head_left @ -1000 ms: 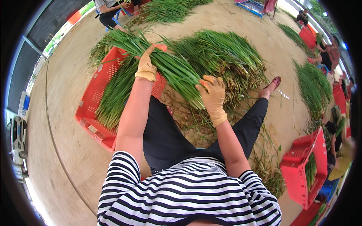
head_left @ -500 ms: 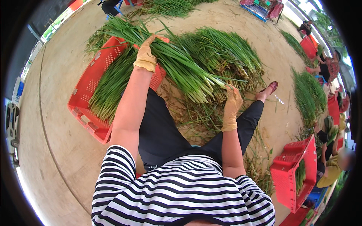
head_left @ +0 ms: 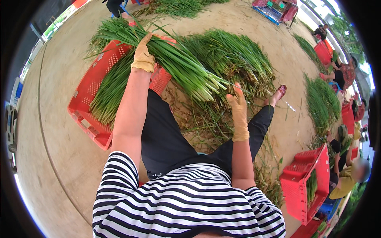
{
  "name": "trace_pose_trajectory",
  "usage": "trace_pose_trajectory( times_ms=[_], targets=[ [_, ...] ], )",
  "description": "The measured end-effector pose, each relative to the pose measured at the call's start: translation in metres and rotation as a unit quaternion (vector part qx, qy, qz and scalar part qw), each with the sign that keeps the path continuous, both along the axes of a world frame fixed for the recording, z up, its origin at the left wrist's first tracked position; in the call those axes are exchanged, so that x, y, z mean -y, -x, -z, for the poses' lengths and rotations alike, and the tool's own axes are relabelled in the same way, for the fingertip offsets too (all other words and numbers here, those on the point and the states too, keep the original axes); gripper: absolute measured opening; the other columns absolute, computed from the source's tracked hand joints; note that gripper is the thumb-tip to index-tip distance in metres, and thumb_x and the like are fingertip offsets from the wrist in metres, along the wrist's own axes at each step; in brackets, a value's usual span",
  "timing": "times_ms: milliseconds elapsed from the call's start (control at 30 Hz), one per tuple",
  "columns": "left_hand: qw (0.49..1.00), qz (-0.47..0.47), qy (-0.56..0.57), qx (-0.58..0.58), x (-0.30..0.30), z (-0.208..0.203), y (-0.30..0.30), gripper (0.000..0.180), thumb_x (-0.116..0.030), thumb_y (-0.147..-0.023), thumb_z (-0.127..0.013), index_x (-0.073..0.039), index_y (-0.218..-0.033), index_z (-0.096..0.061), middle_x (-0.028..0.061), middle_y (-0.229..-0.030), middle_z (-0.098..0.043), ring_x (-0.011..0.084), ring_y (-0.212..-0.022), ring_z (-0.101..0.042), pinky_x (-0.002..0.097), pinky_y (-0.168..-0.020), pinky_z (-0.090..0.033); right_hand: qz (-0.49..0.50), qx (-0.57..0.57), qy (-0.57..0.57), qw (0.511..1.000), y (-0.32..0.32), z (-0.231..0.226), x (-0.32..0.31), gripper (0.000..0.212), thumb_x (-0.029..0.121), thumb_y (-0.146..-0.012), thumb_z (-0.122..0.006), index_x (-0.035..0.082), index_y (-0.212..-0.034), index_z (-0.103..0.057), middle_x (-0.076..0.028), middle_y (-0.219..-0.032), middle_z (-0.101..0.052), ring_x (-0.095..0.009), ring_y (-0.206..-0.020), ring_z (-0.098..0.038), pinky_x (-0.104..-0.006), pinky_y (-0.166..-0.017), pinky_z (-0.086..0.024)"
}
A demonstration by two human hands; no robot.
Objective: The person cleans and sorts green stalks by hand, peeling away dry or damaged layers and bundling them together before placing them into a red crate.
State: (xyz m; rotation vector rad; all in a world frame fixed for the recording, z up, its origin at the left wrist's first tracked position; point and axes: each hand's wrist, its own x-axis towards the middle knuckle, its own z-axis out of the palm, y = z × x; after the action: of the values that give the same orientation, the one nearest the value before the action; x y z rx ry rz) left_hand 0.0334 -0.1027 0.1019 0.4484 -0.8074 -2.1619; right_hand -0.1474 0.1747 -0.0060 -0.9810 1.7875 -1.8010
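My left hand (head_left: pixel 143 54), in a tan glove, is closed around a large bunch of garlic chives (head_left: pixel 184 65). The green leaves fan out to the upper left, and the pale stem ends point lower right. Just off those ends is my right hand (head_left: pixel 238 108), gloved the same way, its finger and thumb apart. A thin leaf crosses near its fingertips; contact is hard to tell. Beneath the bunch, a red crate (head_left: pixel 80 104) holds more chives (head_left: pixel 109 93) laid lengthwise. A big heap of chives (head_left: pixel 238 53) lies on the ground beyond my right hand.
Loose trimmings (head_left: pixel 210 127) litter the floor between my legs. Another red crate (head_left: pixel 291 184) with chives stands at the right. Further chive piles (head_left: pixel 320 99) and several seated people line the right side. A blue-framed cart (head_left: pixel 266 14) stands at the back.
My right hand has come away from the stem ends, and its fingers have spread from a pinch. The bunch in my left hand has shifted slightly left.
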Motion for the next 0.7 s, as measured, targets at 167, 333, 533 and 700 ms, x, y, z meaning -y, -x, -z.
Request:
trace_pose_trajectory(
  times_ms=[167, 333, 533, 700],
  targets=[
    [0.998, -0.040, 0.025, 0.044, -0.006, 0.005, 0.007, 0.029, -0.027, -0.091, -0.041, 0.000, -0.097, -0.049, 0.0118, -0.080, -0.060, 0.0227, -0.074, -0.062, 0.0404, -0.067, -0.055, -0.015, 0.000, 0.201, 0.979, -0.031, -0.024, 0.045, 0.040, 0.027, -0.083, -0.057, 0.000, -0.112, -0.052, -0.010, -0.123, -0.046, -0.021, -0.109, -0.045, -0.0352, -0.096, -0.032],
    [0.998, -0.041, -0.031, 0.021, -0.005, 0.007, 0.005, 0.027, -0.028, -0.089, -0.045, -0.002, -0.089, -0.052, 0.0138, -0.080, -0.061, 0.0257, -0.073, -0.061, 0.0398, -0.068, -0.053, 0.065, 0.302, 0.214, 0.927, -0.028, -0.023, 0.029, 0.032, 0.032, -0.087, -0.050, 0.001, -0.090, -0.059, -0.009, -0.107, -0.057, -0.018, -0.103, -0.050, -0.0344, -0.096, -0.032],
    [0.982, -0.171, -0.072, -0.022, -0.009, -0.017, -0.015, 0.011, -0.011, -0.084, -0.051, -0.001, -0.087, -0.054, 0.0099, -0.078, -0.060, 0.0240, -0.072, -0.060, 0.0371, -0.068, -0.052, 0.187, 0.324, 0.129, 0.918, 0.052, 0.031, -0.039, 0.045, 0.036, -0.088, -0.045, 0.007, -0.123, -0.042, -0.007, -0.122, -0.046, -0.020, -0.115, -0.039, -0.0346, -0.097, -0.028],
    [0.991, -0.128, -0.033, 0.005, -0.022, -0.023, -0.011, 0.011, -0.012, -0.085, -0.050, -0.001, -0.085, -0.055, 0.0099, -0.077, -0.060, 0.0238, -0.072, -0.061, 0.0370, -0.066, -0.053, 0.085, 0.313, 0.108, 0.940, 0.033, 0.017, -0.020, 0.029, 0.025, -0.088, -0.049, 0.003, -0.105, -0.056, -0.003, -0.077, -0.059, -0.012, -0.064, -0.052, -0.0280, -0.064, -0.045]
  ],
)
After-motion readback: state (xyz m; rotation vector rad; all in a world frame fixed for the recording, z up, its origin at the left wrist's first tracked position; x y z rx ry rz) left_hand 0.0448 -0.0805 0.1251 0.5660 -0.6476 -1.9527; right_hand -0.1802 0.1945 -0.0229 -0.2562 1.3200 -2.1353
